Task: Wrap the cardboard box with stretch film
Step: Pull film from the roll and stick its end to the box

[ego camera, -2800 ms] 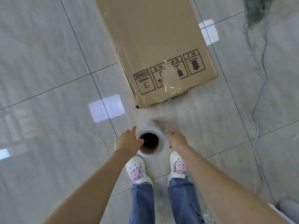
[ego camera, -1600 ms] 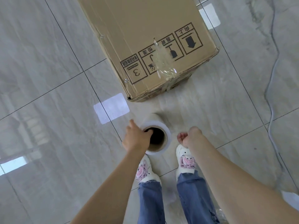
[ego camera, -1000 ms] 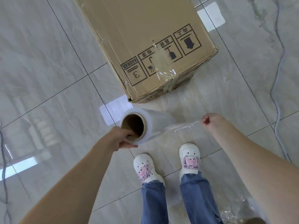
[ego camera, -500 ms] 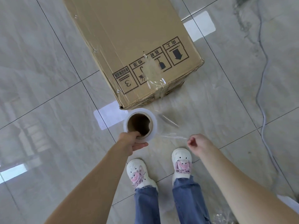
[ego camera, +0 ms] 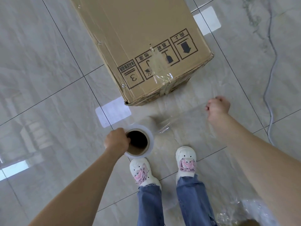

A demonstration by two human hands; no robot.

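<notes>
- The right hand [ego camera: 217, 106] now sits farther out to the person's right than half a second ago, closed in a fist on the free edge of the stretch film [ego camera: 184, 119].
- A clear sheet of film now spans from the roll [ego camera: 147, 132] across to that fist, wider than the short strip seen a moment earlier.
- The left hand [ego camera: 117, 141] grips the near end of the roll, fingers hooked inside its brown cardboard core; the roll's open end faces the camera.
- The roll is held in the air between the person's feet and the box, apart from both.
- The cardboard box [ego camera: 143, 41] stands on the tiled floor [ego camera: 40, 70] just ahead of the person, its near corner close to the roll, with printed handling marks and a strip of clear tape [ego camera: 158, 67] on its top.
- Judgement: enough film looks paid out to start sticking it to the box; no film from this roll is on the box yet, so the wrapping has barely begun.
- Count: one box, one roll of film, two hands, two white shoes [ego camera: 185, 160] with pink laces.
- One cable [ego camera: 270, 79] trails along the floor at the right.
- One crumpled bundle of clear plastic [ego camera: 247, 211] lies at the lower right corner.
</notes>
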